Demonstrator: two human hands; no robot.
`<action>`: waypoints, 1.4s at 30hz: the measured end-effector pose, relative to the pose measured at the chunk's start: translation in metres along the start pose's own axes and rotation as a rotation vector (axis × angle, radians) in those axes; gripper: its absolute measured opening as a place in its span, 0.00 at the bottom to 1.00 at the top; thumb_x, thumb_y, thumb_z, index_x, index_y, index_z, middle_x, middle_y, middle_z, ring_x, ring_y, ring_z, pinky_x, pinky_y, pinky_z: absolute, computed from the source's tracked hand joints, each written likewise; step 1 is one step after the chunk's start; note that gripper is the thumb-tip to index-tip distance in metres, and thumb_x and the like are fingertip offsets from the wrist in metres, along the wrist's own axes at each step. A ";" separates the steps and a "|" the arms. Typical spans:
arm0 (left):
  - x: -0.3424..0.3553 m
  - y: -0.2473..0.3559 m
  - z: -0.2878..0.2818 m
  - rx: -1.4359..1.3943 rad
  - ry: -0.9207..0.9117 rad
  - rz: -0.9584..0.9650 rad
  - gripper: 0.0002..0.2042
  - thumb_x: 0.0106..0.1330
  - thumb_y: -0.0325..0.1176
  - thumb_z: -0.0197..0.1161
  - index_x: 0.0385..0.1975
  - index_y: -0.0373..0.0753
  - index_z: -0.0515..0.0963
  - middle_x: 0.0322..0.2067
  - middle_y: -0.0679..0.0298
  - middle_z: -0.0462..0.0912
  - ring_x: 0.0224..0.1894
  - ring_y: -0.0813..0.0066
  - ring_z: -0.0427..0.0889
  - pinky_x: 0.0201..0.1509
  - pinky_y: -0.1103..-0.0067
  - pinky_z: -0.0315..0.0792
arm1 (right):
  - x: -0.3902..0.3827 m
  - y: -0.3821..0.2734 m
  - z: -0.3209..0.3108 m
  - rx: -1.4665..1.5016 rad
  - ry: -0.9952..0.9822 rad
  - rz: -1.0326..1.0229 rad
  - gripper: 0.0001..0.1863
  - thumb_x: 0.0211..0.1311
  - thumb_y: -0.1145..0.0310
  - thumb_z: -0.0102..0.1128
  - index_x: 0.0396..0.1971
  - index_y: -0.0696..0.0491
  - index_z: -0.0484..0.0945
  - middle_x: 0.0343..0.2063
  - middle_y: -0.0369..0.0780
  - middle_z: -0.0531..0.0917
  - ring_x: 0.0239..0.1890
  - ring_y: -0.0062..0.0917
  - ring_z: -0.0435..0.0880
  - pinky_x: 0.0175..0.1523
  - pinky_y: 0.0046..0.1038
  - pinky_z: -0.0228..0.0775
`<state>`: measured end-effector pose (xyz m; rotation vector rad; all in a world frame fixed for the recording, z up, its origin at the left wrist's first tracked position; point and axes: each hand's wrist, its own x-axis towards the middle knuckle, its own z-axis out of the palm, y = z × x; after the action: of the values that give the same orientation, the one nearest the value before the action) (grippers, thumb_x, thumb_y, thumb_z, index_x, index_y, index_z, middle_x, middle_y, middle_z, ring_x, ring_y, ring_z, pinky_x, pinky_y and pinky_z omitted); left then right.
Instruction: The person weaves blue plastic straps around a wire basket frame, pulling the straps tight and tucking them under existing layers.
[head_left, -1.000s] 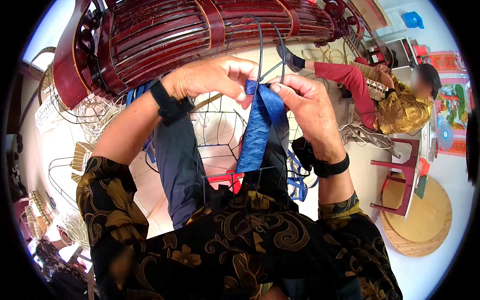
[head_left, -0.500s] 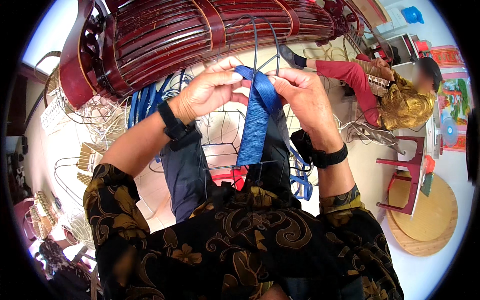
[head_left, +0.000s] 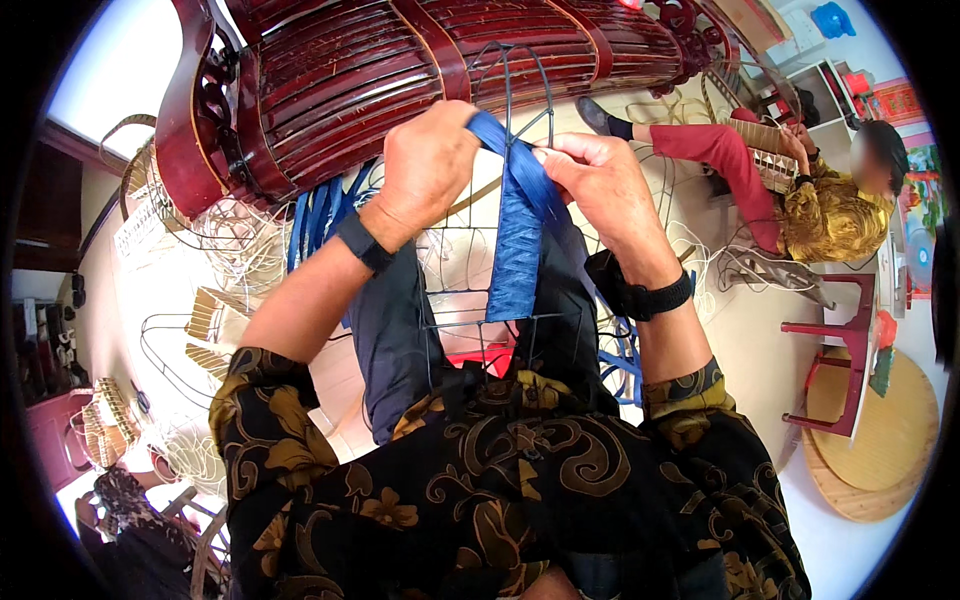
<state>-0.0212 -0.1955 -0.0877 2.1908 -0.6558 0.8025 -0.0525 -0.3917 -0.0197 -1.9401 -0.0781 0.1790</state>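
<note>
Between my knees stands a black wire frame (head_left: 549, 88) with a pointed loop at its far end. A flat blue strip (head_left: 532, 180) crosses the frame, and a wrapped band of the same blue (head_left: 513, 280) covers the bars nearer to me. My left hand (head_left: 428, 168), back turned up, is closed on one end of the strip left of the frame; its fingertips are hidden. On the other side, my right hand (head_left: 608, 188) pinches the strip between thumb and fingers, close against the frame. The strip's rest trails down past my right wrist.
A dark red slatted wooden bench (head_left: 350, 85) stands just beyond the frame. More blue strips (head_left: 312, 225) hang at its left, beside tangled pale strands (head_left: 225, 240). A person in red trousers (head_left: 715, 160) sits at the right, near a red stool (head_left: 855, 340) and round boards (head_left: 870, 430).
My left hand has rolled over, from fingers and thumb showing to its back, and drawn the strip up and left. My right hand keeps its pinch. The whole view has shifted slightly.
</note>
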 end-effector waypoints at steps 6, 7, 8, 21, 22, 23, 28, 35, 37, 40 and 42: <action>-0.019 0.013 0.003 -1.435 -0.163 -1.130 0.18 0.69 0.29 0.53 0.59 0.37 0.67 0.46 0.56 0.78 0.47 0.68 0.79 0.43 0.70 0.77 | 0.012 0.002 0.000 -0.055 -0.052 0.004 0.10 0.65 0.69 0.60 0.24 0.56 0.81 0.19 0.27 0.76 0.22 0.10 0.69 0.28 0.17 0.60; -0.019 0.012 -0.001 -1.307 -0.139 -0.996 0.20 0.68 0.28 0.53 0.61 0.37 0.66 0.46 0.55 0.78 0.47 0.67 0.79 0.44 0.70 0.77 | 0.011 0.003 -0.002 -0.064 -0.036 -0.007 0.10 0.65 0.69 0.60 0.23 0.56 0.80 0.19 0.27 0.76 0.22 0.10 0.69 0.28 0.17 0.60; -0.019 0.013 -0.002 -1.187 -0.136 -0.871 0.22 0.68 0.27 0.54 0.62 0.36 0.65 0.46 0.54 0.78 0.47 0.67 0.79 0.46 0.70 0.77 | 0.009 0.005 -0.004 -0.081 -0.020 -0.002 0.11 0.65 0.69 0.60 0.22 0.56 0.80 0.19 0.27 0.76 0.22 0.10 0.69 0.28 0.17 0.60; -0.002 -0.003 -0.022 -0.110 0.198 -0.461 0.08 0.62 0.28 0.57 0.29 0.39 0.84 0.28 0.60 0.84 0.26 0.67 0.83 0.31 0.73 0.77 | 0.008 0.009 -0.006 -0.014 -0.008 0.017 0.09 0.60 0.68 0.64 0.30 0.59 0.85 0.19 0.31 0.81 0.22 0.12 0.72 0.28 0.21 0.65; -0.010 -0.006 -0.031 -0.489 0.127 -0.920 0.09 0.66 0.29 0.54 0.33 0.36 0.82 0.32 0.57 0.85 0.28 0.66 0.85 0.31 0.73 0.79 | 0.009 0.010 -0.006 0.028 -0.014 0.003 0.10 0.58 0.67 0.65 0.29 0.58 0.85 0.17 0.32 0.81 0.22 0.13 0.72 0.29 0.23 0.65; -0.017 -0.004 -0.028 -0.862 0.070 -1.093 0.09 0.67 0.30 0.53 0.37 0.34 0.80 0.34 0.54 0.85 0.30 0.64 0.85 0.32 0.72 0.80 | 0.012 0.010 -0.003 -0.025 -0.010 -0.050 0.09 0.57 0.66 0.65 0.29 0.58 0.85 0.17 0.33 0.80 0.21 0.14 0.72 0.28 0.24 0.65; -0.032 0.001 -0.039 -0.794 -0.164 -0.883 0.24 0.60 0.24 0.60 0.58 0.33 0.69 0.48 0.52 0.79 0.52 0.64 0.79 0.49 0.74 0.77 | 0.015 0.015 -0.003 -0.025 0.002 -0.008 0.10 0.56 0.66 0.65 0.28 0.59 0.85 0.17 0.34 0.80 0.21 0.14 0.73 0.29 0.25 0.66; 0.031 -0.008 -0.049 -0.062 -0.356 0.207 0.20 0.56 0.25 0.65 0.51 0.36 0.77 0.46 0.55 0.81 0.52 0.59 0.78 0.58 0.68 0.70 | 0.011 0.009 -0.006 -0.006 -0.008 0.008 0.10 0.57 0.67 0.65 0.30 0.59 0.85 0.19 0.33 0.82 0.23 0.14 0.74 0.30 0.23 0.66; 0.040 -0.007 -0.042 -0.076 -0.497 0.220 0.14 0.57 0.28 0.66 0.43 0.35 0.79 0.38 0.55 0.80 0.45 0.56 0.77 0.51 0.66 0.70 | 0.010 0.008 -0.007 -0.019 -0.011 0.003 0.10 0.57 0.67 0.65 0.30 0.59 0.85 0.19 0.33 0.82 0.23 0.14 0.74 0.30 0.23 0.66; 0.042 -0.006 -0.038 -0.052 -0.490 0.339 0.08 0.60 0.33 0.65 0.35 0.36 0.81 0.27 0.59 0.75 0.35 0.59 0.75 0.43 0.66 0.67 | 0.009 0.007 -0.007 -0.033 -0.013 -0.012 0.10 0.57 0.67 0.65 0.29 0.59 0.85 0.18 0.32 0.81 0.23 0.14 0.73 0.29 0.23 0.65; 0.039 -0.007 -0.043 0.018 -0.459 0.372 0.08 0.61 0.34 0.65 0.35 0.38 0.81 0.26 0.60 0.75 0.35 0.60 0.76 0.44 0.68 0.67 | 0.010 0.007 -0.006 -0.004 -0.026 -0.020 0.10 0.57 0.67 0.66 0.29 0.59 0.85 0.18 0.33 0.80 0.22 0.14 0.73 0.29 0.23 0.65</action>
<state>-0.0051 -0.1666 -0.0392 2.3202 -1.3149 0.4767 -0.0421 -0.3985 -0.0251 -1.9403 -0.1156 0.1912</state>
